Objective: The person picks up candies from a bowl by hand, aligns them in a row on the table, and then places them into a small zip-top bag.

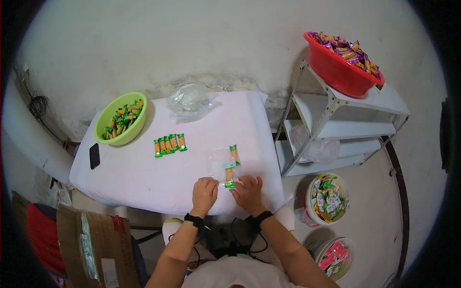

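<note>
On the white-covered table a clear plastic bag lies flat before me, with one green-and-orange snack packet at its upper right part. My left hand pinches the bag's near left edge. Just right of it, my right hand touches the lower end of a second green-and-orange packet at the bag's near edge. A row of several similar packets lies side by side to the left. Whether the second packet is inside the bag cannot be told.
A green basin of packets and a black phone are at the left. Clear bags lie at the back. Right stand a metal shelf with a red basin, and two buckets of packets. A cardboard box is lower left.
</note>
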Demonstrator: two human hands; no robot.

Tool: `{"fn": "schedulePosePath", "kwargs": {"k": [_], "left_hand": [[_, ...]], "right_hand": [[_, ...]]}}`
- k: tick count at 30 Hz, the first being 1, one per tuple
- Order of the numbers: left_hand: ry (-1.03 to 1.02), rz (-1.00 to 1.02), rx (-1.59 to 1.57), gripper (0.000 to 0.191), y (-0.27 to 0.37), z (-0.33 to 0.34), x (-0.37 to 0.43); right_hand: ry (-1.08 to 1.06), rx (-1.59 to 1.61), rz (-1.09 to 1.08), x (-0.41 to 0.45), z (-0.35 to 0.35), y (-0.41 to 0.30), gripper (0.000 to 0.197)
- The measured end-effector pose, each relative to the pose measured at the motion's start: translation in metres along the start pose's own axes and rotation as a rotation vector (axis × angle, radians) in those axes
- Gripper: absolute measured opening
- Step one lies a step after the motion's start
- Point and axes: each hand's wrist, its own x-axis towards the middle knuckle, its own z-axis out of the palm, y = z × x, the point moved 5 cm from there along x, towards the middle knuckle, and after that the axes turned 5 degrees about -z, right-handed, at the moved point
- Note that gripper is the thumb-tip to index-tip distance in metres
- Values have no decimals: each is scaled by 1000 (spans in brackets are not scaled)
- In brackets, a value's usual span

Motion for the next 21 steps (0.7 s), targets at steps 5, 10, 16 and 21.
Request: {"fn": "schedulePosePath", "kwargs": {"k": [5,10,16,21], "left_hand": [[7,16,-18,12,1,-2,0],[-29,-3,-20,10,5,-4,3],[-16,9,-8,9,3,-4,2],[-23,5,-22,13,4,-3,3]], "right_hand": [[-84,-119,-4,7,9,-4,19],[-173,-122,-73,19,12,-7,16],[-133,-139,-70,31,17,6,42],[-262,-93,-88,38,24,12,43]]}}
